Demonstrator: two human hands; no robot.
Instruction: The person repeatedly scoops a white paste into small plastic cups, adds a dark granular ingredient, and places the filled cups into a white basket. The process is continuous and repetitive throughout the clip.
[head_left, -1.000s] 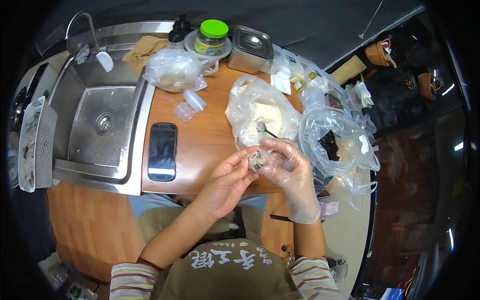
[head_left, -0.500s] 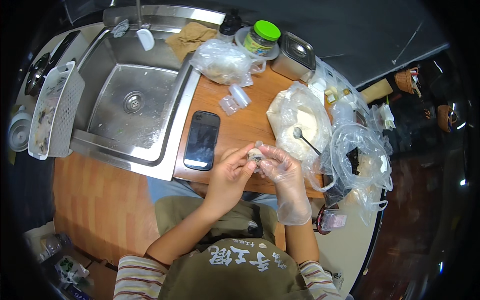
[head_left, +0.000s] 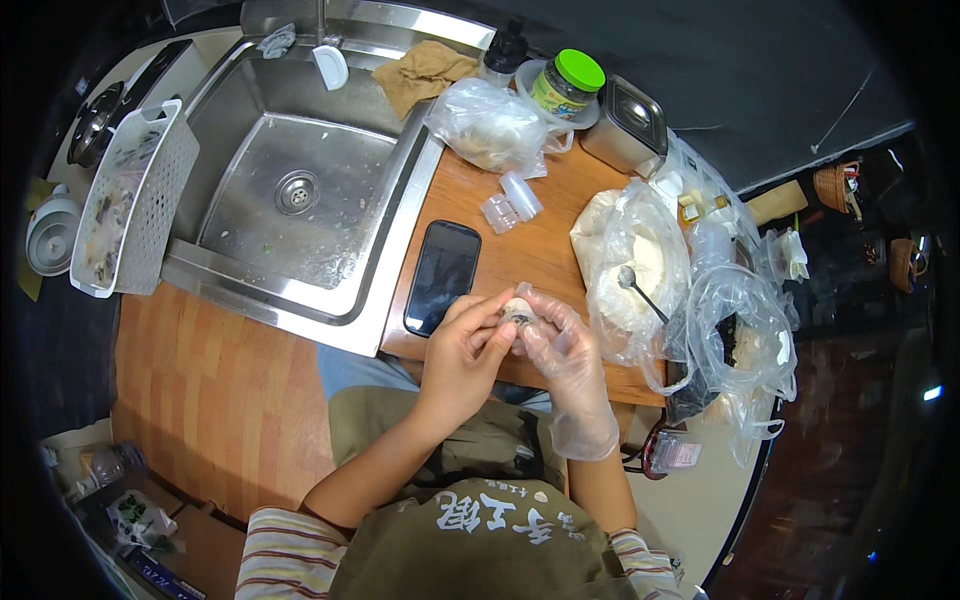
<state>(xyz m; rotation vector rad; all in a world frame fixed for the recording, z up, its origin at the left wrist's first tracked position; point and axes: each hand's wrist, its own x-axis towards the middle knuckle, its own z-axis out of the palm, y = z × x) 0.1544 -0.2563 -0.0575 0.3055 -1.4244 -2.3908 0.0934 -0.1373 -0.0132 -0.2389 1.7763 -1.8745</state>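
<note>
A small round piece of white dough with a dark filling (head_left: 517, 317) is held between both hands over the front edge of the wooden counter (head_left: 535, 250). My right hand (head_left: 560, 350), in a clear plastic glove, cups it from the right. My bare left hand (head_left: 465, 355) pinches it from the left with thumb and fingertips. A black phone (head_left: 442, 277) lies flat just left of my hands. To the right stands an open plastic bag of white dough (head_left: 640, 265) with a spoon (head_left: 640, 290) stuck in it.
A steel sink (head_left: 300, 190) fills the left, with a white drainer basket (head_left: 125, 215) beside it. At the back stand a green-lidded jar (head_left: 565, 85), a steel lidded box (head_left: 625, 125), a knotted plastic bag (head_left: 490, 125) and small clear containers (head_left: 512, 198). More plastic bags (head_left: 745, 340) crowd the right.
The view has shifted so the sink and counter sit further right and lower. My hands stay together on the dough piece, turning and pinching it.
</note>
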